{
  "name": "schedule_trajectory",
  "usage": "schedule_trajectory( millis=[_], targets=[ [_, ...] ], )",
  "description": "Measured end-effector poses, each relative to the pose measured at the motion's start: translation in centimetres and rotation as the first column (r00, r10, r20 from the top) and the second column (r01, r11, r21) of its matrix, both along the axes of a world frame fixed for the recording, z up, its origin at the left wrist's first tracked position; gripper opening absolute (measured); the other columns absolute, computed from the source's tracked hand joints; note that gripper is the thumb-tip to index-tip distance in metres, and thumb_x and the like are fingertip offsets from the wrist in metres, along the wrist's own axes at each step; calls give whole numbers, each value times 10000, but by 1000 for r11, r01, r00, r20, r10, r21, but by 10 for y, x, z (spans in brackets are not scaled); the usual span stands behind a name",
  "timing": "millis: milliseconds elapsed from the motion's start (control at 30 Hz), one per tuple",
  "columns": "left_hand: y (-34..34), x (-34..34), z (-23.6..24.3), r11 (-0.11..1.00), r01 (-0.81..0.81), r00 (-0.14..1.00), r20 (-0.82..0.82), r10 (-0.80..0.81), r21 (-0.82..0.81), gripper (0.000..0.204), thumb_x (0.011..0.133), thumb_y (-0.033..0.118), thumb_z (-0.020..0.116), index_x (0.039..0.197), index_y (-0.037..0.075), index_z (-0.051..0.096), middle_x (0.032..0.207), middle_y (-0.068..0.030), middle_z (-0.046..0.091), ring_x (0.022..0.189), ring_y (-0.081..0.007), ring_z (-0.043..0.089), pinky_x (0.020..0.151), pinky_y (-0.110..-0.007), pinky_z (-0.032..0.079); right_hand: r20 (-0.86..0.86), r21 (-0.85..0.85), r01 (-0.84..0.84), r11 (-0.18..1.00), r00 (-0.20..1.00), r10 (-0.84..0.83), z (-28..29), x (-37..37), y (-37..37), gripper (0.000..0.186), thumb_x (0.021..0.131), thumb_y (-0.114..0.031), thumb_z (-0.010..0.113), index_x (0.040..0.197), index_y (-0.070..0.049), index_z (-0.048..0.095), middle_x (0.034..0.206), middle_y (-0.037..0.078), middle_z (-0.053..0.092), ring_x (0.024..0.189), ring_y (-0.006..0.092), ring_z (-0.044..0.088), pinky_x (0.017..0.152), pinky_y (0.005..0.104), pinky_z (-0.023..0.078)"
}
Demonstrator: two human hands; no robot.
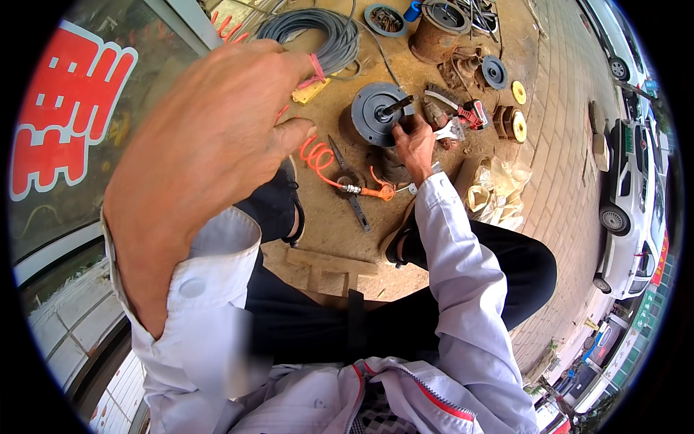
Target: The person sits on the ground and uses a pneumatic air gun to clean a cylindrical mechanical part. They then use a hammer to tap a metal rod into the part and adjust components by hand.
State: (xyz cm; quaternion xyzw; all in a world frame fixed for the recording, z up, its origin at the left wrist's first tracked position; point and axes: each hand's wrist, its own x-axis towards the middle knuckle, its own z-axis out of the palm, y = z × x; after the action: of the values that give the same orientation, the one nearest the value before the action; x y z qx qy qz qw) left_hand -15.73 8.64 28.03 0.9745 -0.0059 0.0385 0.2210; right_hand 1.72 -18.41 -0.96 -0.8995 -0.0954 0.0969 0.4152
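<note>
My left hand (217, 123) is raised close to the camera, its thumb and index finger apart and nothing visible between them. Some of its fingers are hidden behind the hand. Below it on the ground, a grey round motor end cover (367, 119) has a dark shaft (396, 107) sticking up from its centre. My right hand (416, 145) grips the cover's near right rim, thumb and fingertips pressed against it. An orange coiled air hose (316, 158) runs between my feet to an orange air gun (377, 192). Beside the hose lies a long dark metal bar (359, 214).
A grey cable coil (325, 36) lies beyond my left hand. Farther back are a dish of small parts (385, 20) and a rusty motor housing (434, 43). On the right are a brush (442, 98), copper-coloured parts and a crumpled plastic bag (500, 192). A glass door (79, 108) borders the left.
</note>
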Motion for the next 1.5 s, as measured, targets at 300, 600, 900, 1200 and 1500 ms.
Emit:
schedule_trajectory(
  millis=[300,600,900,1200,1500],
  targets=[
    [-4,2,-2,998,-19,1000,12,18,63,473,823,123,769,1270,30,646,1238,-151,646,1183,-401,575,1001,-480,458,28,84,-17,996,1000,15,4,0,21,207,858,-83,721,1009,51,676,781,207,705,715,297,690,703,404,522],
    [-6,3,2,996,-43,999,-22,45,84,496,815,134,787,1280,23,652,1238,-150,656,1187,-398,590,1000,-472,471,13,157,-9,988,1000,7,2,2,24,138,854,-28,724,970,35,685,748,142,699,690,177,637,681,361,510],
    [-11,1,2,992,-54,999,5,54,117,502,800,123,791,1272,18,656,1251,-155,656,1182,-402,593,990,-465,478,6,46,-47,998,999,47,4,9,19,182,827,-37,775,984,40,729,819,179,749,737,193,700,706,364,532],
    [-18,10,16,993,-71,988,-130,84,95,490,790,106,798,1250,8,661,1219,-170,666,1137,-408,613,948,-465,490,-34,67,-49,997,998,52,2,18,21,236,777,-77,851,934,48,726,813,181,754,728,215,725,700,364,549],
    [-17,6,7,992,-81,993,-79,89,101,493,785,89,787,1254,8,656,1233,-177,663,1148,-414,610,955,-457,488,-20,154,-108,982,993,113,-12,20,15,234,783,-73,834,961,43,736,793,177,746,713,220,721,693,379,549]
  ],
)
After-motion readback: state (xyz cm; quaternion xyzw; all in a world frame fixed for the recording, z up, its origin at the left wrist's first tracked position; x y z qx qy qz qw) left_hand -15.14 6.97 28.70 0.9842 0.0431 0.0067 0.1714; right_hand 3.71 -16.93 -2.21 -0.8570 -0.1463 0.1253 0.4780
